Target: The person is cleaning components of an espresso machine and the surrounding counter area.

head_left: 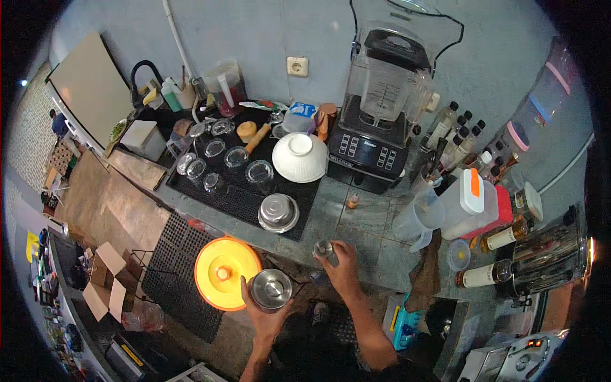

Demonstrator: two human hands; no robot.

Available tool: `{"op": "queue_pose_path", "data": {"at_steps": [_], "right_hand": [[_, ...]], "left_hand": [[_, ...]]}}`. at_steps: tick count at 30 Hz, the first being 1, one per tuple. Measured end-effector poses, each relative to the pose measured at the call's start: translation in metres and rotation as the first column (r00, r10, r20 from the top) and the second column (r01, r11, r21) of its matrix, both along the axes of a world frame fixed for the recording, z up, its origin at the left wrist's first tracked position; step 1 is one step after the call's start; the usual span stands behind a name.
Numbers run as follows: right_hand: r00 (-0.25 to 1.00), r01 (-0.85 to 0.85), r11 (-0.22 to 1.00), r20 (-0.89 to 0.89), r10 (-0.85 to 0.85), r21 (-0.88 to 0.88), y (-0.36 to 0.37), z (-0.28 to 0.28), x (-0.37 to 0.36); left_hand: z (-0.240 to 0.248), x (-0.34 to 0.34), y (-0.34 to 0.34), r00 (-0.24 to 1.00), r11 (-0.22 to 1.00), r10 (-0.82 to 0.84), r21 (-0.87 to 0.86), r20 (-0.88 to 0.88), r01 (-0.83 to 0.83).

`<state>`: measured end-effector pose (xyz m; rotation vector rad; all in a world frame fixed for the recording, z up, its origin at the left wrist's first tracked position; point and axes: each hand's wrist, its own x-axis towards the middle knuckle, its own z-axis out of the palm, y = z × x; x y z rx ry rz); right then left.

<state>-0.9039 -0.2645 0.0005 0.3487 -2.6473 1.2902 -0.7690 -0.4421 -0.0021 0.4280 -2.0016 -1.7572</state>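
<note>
In my left hand (pixel 264 319) is a round stainless steel bowl (pixel 259 291), its shiny inside facing up. The fingers curl around its side, in front of the yellow-orange round lid (pixel 213 277) below the counter. My right hand (pixel 344 270) pinches a small clear cup (pixel 323 249) by its side, close to the counter's front edge. A little dark-capped bottle (pixel 353 201) stands on the counter beyond that hand. Upside down on the black drying mat (pixel 289 223) rest a metal bowl (pixel 278 210) and a white ribbed bowl (pixel 299 159).
Several glasses (pixel 237 157) stand on the mat to the left. A large black blender (pixel 372 146) is against the wall. To the right are a clear measuring jug (pixel 417 219), bottles (pixel 455 140) and a white container (pixel 463 204). An opened cardboard box (pixel 105 280) lies below left.
</note>
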Motion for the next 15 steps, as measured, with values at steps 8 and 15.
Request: {"op": "queue_pose_path", "data": {"at_steps": [8,15], "right_hand": [[0.995,-0.088,0.996,0.042,0.087,0.031,-0.087,0.013,0.091],[0.991,-0.116,0.986,0.055,0.123,-0.121,-0.255,0.006,0.147]], "left_hand": [[0.006,0.075,-0.088,0.995,0.995,0.096,-0.021,0.014,-0.096],[-0.007,0.159,-0.246,0.994,0.975,0.076,-0.204,-0.074,-0.089]]}}
